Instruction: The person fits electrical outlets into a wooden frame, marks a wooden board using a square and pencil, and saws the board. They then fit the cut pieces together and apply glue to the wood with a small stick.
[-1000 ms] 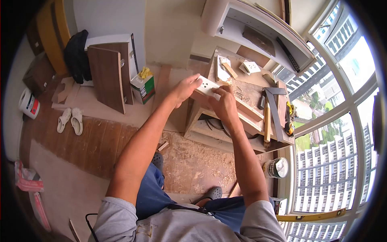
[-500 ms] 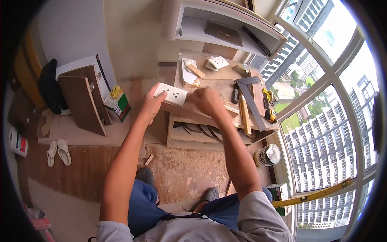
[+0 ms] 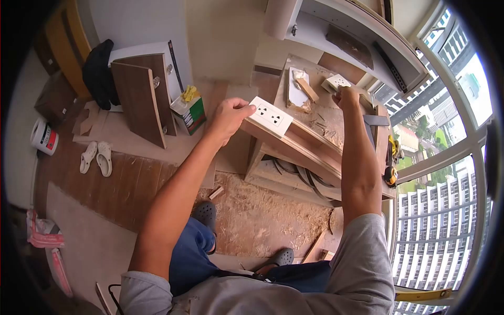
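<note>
Outlet plate [image 3: 271, 116] touches left hand [image 3: 230, 121] — right hand [image 3: 346, 97] seemingly at second plate [image 3: 336, 81].

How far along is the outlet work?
Looks done: the wooden trough is put together. In hand: the left hand holds a white outlet at the trough's end; the right hand is at a second outlet, grip unclear. Probably left: that second outlet lies off the trough, whose remaining length is open. Fastening not visible.

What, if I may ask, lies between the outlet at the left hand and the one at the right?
A white-faced board with a wood strip on top, as the head view shows.
</note>
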{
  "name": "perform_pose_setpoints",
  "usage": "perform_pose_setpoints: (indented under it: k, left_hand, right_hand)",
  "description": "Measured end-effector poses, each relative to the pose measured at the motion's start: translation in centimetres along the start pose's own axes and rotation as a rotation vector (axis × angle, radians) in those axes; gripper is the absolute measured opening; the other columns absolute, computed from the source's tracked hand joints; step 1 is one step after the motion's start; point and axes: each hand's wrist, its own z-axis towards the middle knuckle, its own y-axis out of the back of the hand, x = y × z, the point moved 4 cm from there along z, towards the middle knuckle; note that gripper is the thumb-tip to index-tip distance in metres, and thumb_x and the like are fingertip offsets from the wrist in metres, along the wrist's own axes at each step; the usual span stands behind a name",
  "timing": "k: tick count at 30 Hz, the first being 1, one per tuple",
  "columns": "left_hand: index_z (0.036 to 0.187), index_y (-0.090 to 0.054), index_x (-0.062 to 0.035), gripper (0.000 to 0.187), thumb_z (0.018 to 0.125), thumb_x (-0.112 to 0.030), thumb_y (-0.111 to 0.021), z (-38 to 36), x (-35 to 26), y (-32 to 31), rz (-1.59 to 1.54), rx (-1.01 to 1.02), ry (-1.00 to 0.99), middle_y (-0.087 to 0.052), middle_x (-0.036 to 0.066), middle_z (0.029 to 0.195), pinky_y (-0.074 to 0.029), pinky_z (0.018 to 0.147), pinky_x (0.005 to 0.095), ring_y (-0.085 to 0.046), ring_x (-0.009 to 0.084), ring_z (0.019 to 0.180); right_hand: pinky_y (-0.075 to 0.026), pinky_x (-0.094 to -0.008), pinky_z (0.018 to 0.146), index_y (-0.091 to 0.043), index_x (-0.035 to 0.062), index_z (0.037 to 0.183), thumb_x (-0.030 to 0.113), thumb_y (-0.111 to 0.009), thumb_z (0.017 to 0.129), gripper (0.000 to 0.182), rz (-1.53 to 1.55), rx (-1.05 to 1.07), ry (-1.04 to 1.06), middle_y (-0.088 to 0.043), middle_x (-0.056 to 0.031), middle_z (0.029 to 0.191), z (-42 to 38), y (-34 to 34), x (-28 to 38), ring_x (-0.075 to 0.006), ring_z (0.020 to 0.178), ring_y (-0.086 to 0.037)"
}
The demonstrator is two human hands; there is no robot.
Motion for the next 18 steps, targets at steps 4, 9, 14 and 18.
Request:
perform_pose_setpoints:
  k: [4, 9, 14, 18]
  left_hand:
    - [0.123, -0.068, -0.0027, 0.044, 0.096, -0.037, -0.07, 0.4, -0.8, 2.2, 0.005, 0.095, 0.165, -0.068, 0.003, 0.105, -0.047, 0.088, 0.029, -0.059, 0.0148, 0.092]
    - [0.121, -0.067, -0.0045, 0.052, 0.097, -0.05, -0.066, 1.4, -0.7, 5.1, -0.104, 0.018, 0.181, -0.068, 0.005, 0.111, -0.048, 0.092, 0.0361, -0.062, 0.0172, 0.096]
    - [0.12, -0.068, -0.0083, 0.05, 0.089, -0.047, -0.076, -0.4, -1.1, 0.5, -0.078, 0.115, 0.177, -0.07, 0.007, 0.112, -0.046, 0.08, 0.0347, -0.061, 0.0149, 0.098]
    - [0.119, -0.068, -0.0089, 0.048, 0.085, -0.04, -0.08, 0.9, 0.5, -0.1, -0.025, 0.079, 0.141, -0.072, 0.004, 0.105, -0.047, 0.078, 0.0362, -0.063, 0.0149, 0.094]
  right_hand:
    - [-0.058, -0.0383, 0.073, -0.06, 0.0036, 0.108, 0.009, -0.059, 0.098, 0.011, 0.11, 0.291, 0.027, -0.056, -0.0045, 0.078, -5.4, 3.0, 3.3, -0.0173, 0.069, -0.057]
    - [-0.059, -0.0321, 0.074, -0.062, -0.0023, 0.125, 0.015, -0.057, 0.104, 0.028, -0.332, 0.522, 0.181, -0.068, -0.0071, 0.096, -23.4, 6.0, 6.0, -0.0159, 0.082, -0.067]
    - [-0.058, -0.0313, 0.079, -0.064, -0.0023, 0.124, 0.019, -0.059, 0.103, 0.03, -0.49, 0.622, 0.181, -0.07, -0.0086, 0.104, -26.9, 5.6, 2.3, -0.0158, 0.089, -0.068]
    - [-0.055, -0.0305, 0.071, -0.065, -0.0025, 0.126, 0.021, -0.062, 0.101, 0.034, -0.614, 0.603, 0.191, -0.07, -0.0068, 0.101, -26.4, 4.3, -0.2, -0.0141, 0.082, -0.065]
